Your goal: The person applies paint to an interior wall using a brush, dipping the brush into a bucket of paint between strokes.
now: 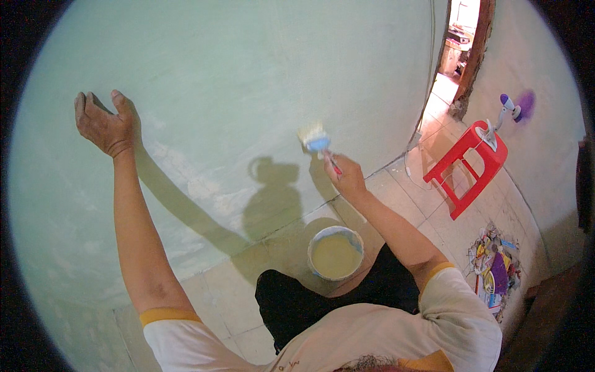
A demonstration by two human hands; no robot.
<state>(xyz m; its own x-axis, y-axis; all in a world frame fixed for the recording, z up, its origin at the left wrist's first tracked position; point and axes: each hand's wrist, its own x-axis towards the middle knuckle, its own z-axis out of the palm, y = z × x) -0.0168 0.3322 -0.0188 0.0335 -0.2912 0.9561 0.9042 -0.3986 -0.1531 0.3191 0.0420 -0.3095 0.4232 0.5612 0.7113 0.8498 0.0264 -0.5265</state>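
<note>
My right hand point(348, 178) is closed round the red handle of a wide paintbrush point(318, 143). The brush has a light blue band and pale yellowish bristles, which are at the pale green wall point(248, 80). My left hand point(106, 127) is raised at the wall on the far left, thumb and fingers apart, holding nothing; whether its palm presses on the wall, I cannot tell. Between my knees, a round bucket point(335, 255) of pale yellow-green liquid stands on the tiled floor, with smears along its rim.
To the right, a red plastic stool point(469, 162) carries a small white and purple fan point(509, 108) with a cable. A heap of mixed rubbish point(494, 268) lies on the floor at the right. Beyond the stool, a bright doorway point(451, 68) breaks the wall.
</note>
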